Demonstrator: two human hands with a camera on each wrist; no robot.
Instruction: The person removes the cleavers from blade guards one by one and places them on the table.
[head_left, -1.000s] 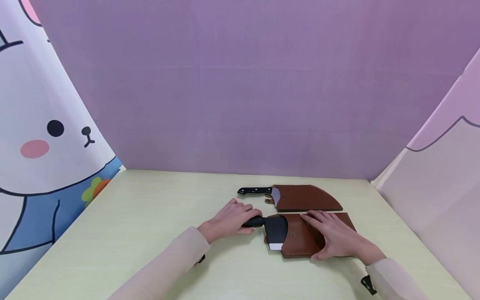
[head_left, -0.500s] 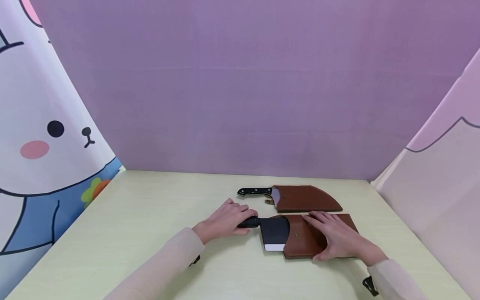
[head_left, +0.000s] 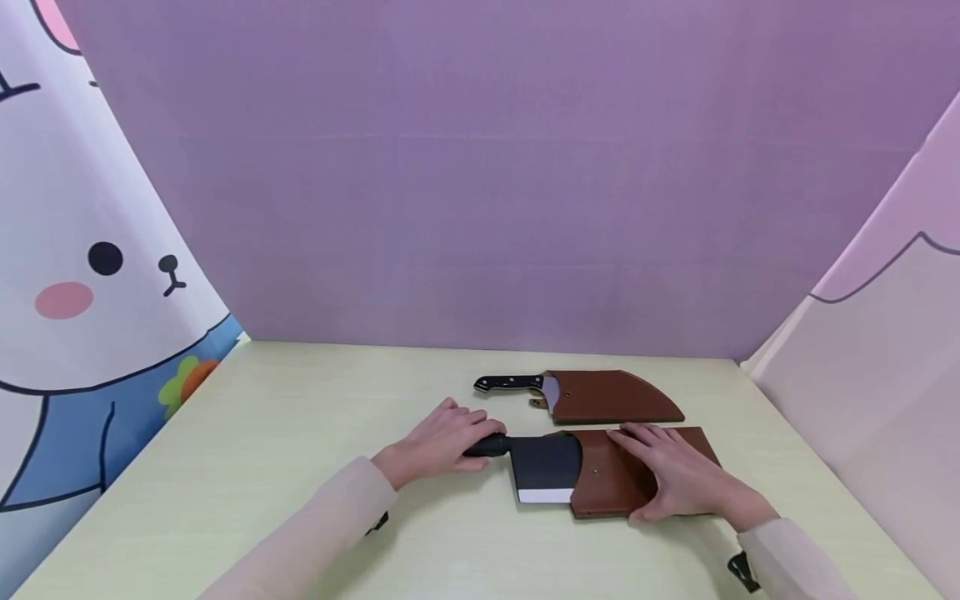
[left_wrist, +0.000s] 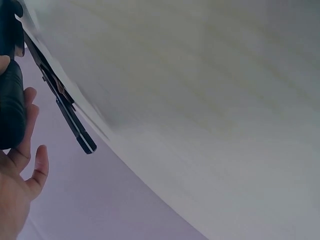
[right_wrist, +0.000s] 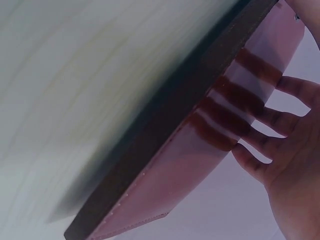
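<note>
My left hand (head_left: 442, 446) grips the black handle (head_left: 487, 445) of a cleaver. Its dark blade (head_left: 546, 468), with a bright cutting edge, is partly out of a brown leather sheath (head_left: 600, 492); the rest of the blade is hidden inside. My right hand (head_left: 678, 477) spans that sheath, thumb at the near edge and fingertips at the far edge. In the right wrist view several fingers reach the glossy sheath (right_wrist: 165, 170). The left wrist view shows the handle (left_wrist: 11, 107) in the left hand (left_wrist: 15, 185).
Behind the cleaver lies a second knife (head_left: 510, 382), black-handled, its blade in another brown sheath (head_left: 607, 397). Everything lies on a pale wooden table (head_left: 315, 400). A purple backdrop (head_left: 480, 208) and printed cloths (head_left: 127, 350) enclose it at the back and sides.
The left hand has moved left with the cleaver, and more of the blade shows outside the sheath. The sheath and right hand have shifted slightly right. The second knife stays put.
</note>
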